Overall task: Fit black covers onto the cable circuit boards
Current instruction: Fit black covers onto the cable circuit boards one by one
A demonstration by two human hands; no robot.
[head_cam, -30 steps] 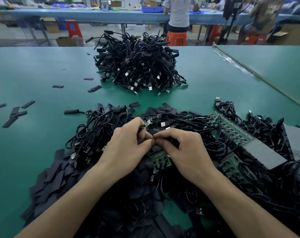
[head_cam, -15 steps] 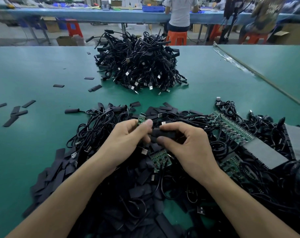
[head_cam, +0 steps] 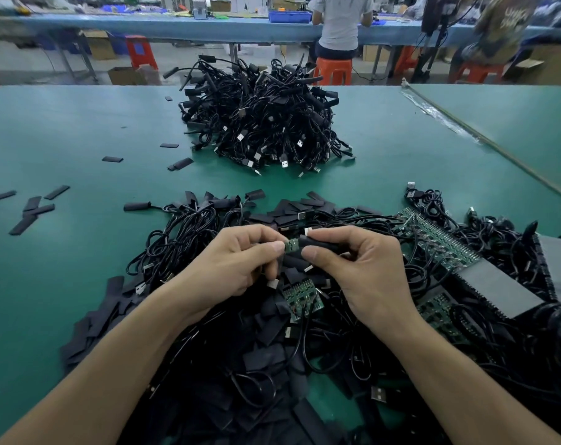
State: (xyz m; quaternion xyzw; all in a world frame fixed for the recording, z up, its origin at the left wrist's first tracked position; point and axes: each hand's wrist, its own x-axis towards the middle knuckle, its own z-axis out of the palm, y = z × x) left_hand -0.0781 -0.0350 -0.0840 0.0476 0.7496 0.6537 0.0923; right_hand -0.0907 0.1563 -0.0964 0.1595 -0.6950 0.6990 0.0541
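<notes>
Above the near edge of the green table (head_cam: pixel 64 284), the left hand (head_cam: pixel 240 261) pinches a small green circuit board (head_cam: pixel 291 245) between thumb and fingertips. The right hand (head_cam: pixel 362 268) curls round a black tubular cover (head_cam: pixel 317 244), whose open end meets the board's right end; how far the board sits inside cannot be told. Beneath both hands lie a tangle of black cables (head_cam: pixel 182 232), a heap of flat black cover pieces (head_cam: pixel 266 358) and a short green board strip (head_cam: pixel 301 298). Toward the right edge, a long panel of green boards (head_cam: pixel 440 242) lies among cables. Scattered black covers (head_cam: pixel 31 208) lie near the left edge. A tall pile of black USB cables (head_cam: pixel 260 123) sits mid-table toward the far edge.
</notes>
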